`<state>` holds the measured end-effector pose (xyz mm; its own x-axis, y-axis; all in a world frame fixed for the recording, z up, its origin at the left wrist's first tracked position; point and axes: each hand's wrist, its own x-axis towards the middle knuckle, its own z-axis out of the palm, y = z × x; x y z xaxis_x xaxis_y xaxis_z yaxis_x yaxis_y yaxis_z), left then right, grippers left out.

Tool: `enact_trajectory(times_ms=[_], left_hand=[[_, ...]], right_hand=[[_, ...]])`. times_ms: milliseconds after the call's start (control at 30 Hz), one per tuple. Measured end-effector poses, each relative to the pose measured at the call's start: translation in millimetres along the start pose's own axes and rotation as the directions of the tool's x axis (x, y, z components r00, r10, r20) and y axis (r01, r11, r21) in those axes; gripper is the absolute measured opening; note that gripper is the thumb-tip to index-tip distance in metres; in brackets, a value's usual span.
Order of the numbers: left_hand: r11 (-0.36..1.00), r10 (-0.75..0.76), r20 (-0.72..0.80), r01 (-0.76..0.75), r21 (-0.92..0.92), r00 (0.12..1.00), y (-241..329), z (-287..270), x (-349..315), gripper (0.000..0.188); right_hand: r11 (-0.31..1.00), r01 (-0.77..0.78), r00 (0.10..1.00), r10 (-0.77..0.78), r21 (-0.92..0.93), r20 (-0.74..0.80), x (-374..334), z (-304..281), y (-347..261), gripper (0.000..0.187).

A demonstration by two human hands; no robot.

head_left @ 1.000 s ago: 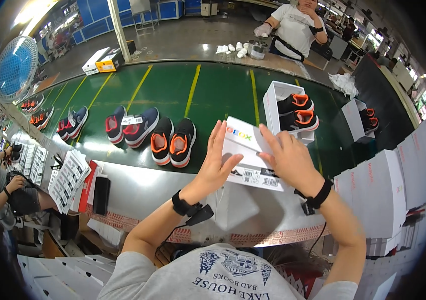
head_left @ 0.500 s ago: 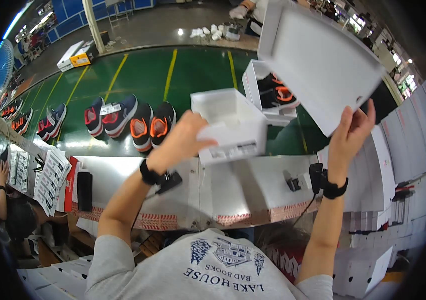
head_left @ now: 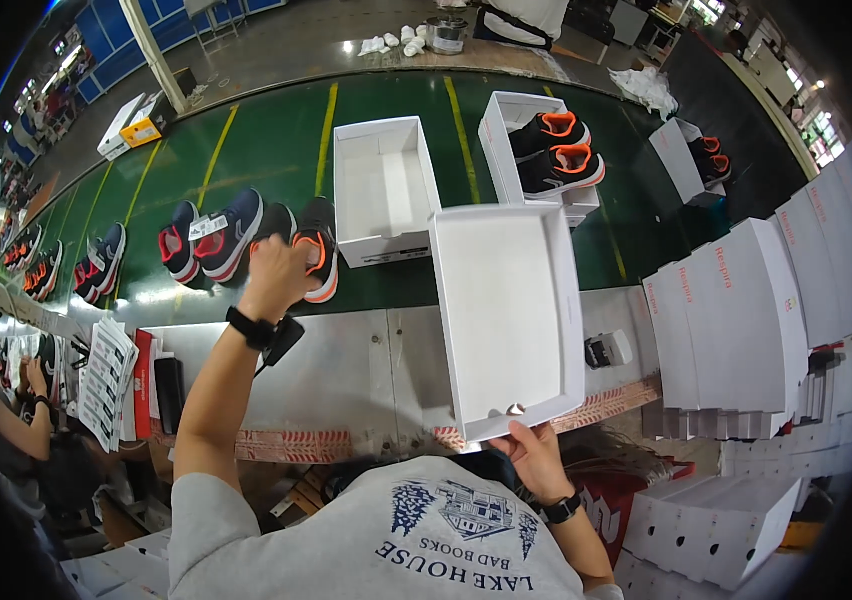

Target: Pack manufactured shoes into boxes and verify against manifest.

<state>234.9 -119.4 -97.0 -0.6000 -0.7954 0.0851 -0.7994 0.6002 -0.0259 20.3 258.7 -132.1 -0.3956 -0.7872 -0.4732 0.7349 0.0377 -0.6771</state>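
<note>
My left hand (head_left: pixel 281 272) is closed over the collars of a pair of black sneakers (head_left: pixel 318 240) with orange linings, which rest on the green conveyor. Its curled fingers are partly hidden among the shoes. A white shoebox lid (head_left: pixel 511 310) is tilted inside-up over the metal ledge, and my right hand (head_left: pixel 536 455) pinches its near edge. Behind the lid's far left corner, an open white shoebox (head_left: pixel 384 190) stands on the belt, its bare inside showing. Navy sneakers (head_left: pixel 231 235) with pink linings and a tag lie just left of my left hand.
On the green conveyor (head_left: pixel 276 130), another open box (head_left: pixel 499 140) holds black-orange sneakers, with a further box (head_left: pixel 679 165) beyond. White boxes (head_left: pixel 726 320) are stacked at right. Label sheets (head_left: pixel 106 385) and a black phone-like object (head_left: pixel 169 392) lie left. A person (head_left: pixel 6 400) works there.
The shoebox has left my left hand and stands on the conveyor. That hand has moved left onto the black sneakers. My right hand has brought the lid down and closer to me.
</note>
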Motion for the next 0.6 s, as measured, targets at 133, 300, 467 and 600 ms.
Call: enact_trajectory(times_ms=[133,300,467,600], left_hand=[[0.999,-0.046,0.187,0.045,0.008,0.981,-38,39,-6,0.055],[0.863,-0.083,0.158,0.15,-0.483,0.984,-67,34,14,0.06],[0.538,-0.443,0.187,0.427,-0.727,0.877,-57,-39,33,0.061],[0.0,-0.265,0.2,0.208,-0.978,0.943,-2,-107,49,0.054]], right_hand=[[0.999,-0.032,0.999,0.033,0.015,-0.039,16,-18,18,0.024],[0.972,-0.233,0.972,0.232,-0.022,-0.046,5,-30,15,0.029],[0.825,-0.374,0.914,0.404,-0.423,-0.021,-15,-20,-75,0.031],[-0.113,0.141,0.748,-0.638,-0.984,0.18,19,-20,-127,0.046]])
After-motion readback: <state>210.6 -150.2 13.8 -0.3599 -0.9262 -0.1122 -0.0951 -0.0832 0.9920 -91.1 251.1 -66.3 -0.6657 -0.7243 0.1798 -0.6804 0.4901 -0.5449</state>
